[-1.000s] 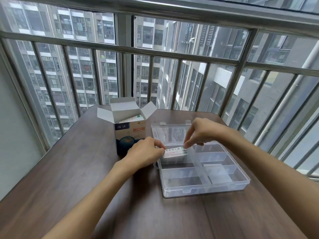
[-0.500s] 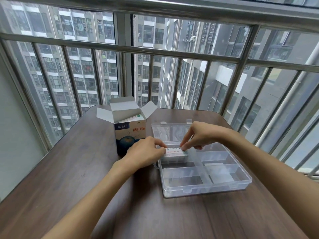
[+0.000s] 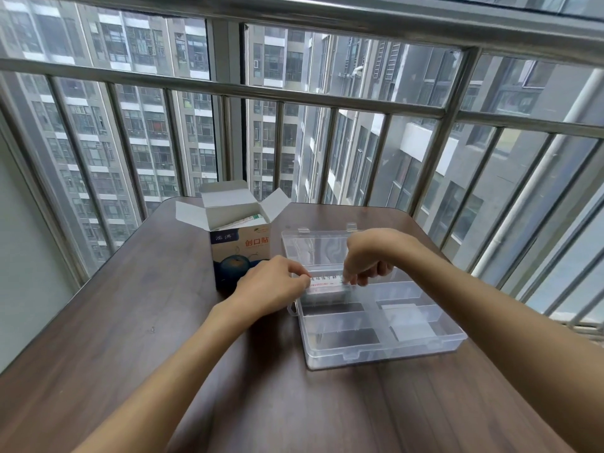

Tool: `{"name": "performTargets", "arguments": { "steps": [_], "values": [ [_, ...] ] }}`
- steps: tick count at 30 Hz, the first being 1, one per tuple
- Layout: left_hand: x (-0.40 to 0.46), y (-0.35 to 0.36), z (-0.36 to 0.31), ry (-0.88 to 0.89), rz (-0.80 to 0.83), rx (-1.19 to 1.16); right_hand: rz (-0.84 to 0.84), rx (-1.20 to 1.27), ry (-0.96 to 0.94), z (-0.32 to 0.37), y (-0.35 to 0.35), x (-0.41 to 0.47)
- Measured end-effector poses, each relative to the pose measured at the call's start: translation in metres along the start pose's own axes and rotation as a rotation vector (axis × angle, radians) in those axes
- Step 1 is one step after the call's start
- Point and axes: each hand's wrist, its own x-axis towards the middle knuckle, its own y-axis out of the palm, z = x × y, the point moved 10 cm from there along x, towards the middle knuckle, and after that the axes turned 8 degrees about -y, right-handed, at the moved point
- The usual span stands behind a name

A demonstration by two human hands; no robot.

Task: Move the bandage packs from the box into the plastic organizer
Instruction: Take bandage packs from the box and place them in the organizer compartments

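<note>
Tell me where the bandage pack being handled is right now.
In the head view, the bandage pack sits at the far-left compartment of the plastic organizer, held between the left hand and right hand, just right of the box.

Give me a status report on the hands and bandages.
Left hand and right hand pinching white bandage pack over clear plastic organizer. Nothing blocking.

Blue-and-white box (image 3: 240, 253), clear organizer (image 3: 385, 351)
</note>
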Motion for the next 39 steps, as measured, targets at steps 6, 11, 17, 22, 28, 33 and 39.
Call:
{"name": "performTargets", "arguments": {
  "steps": [6, 11, 17, 22, 28, 33, 39],
  "values": [
    [-0.005, -0.003, -0.003, 0.004, 0.002, 0.013, -0.101, 0.127, -0.008, -0.004, -0.009, -0.015],
    [-0.024, -0.060, -0.023, 0.086, -0.145, 0.076, -0.356, 0.187, -0.163, 0.006, -0.053, -0.051],
    [-0.042, -0.158, 0.006, 0.086, -0.561, 0.024, -0.889, 0.118, -0.656, 0.096, -0.090, -0.080],
    [-0.024, -0.155, 0.049, -0.037, -0.425, 0.091, -0.881, -0.142, -0.707, 0.133, -0.069, -0.054],
    [-0.030, -0.136, 0.049, -0.013, 0.005, -0.198, -0.940, 0.207, -0.701, 0.114, -0.072, -0.063],
    [-0.033, -0.131, 0.044, -0.014, 0.047, -0.232, -0.811, -0.176, -0.573, 0.140, -0.065, -0.052],
    [-0.034, -0.135, 0.048, -0.010, 0.017, -0.316, -0.969, -0.054, -0.613, 0.142, -0.077, -0.069]
  ]
}}
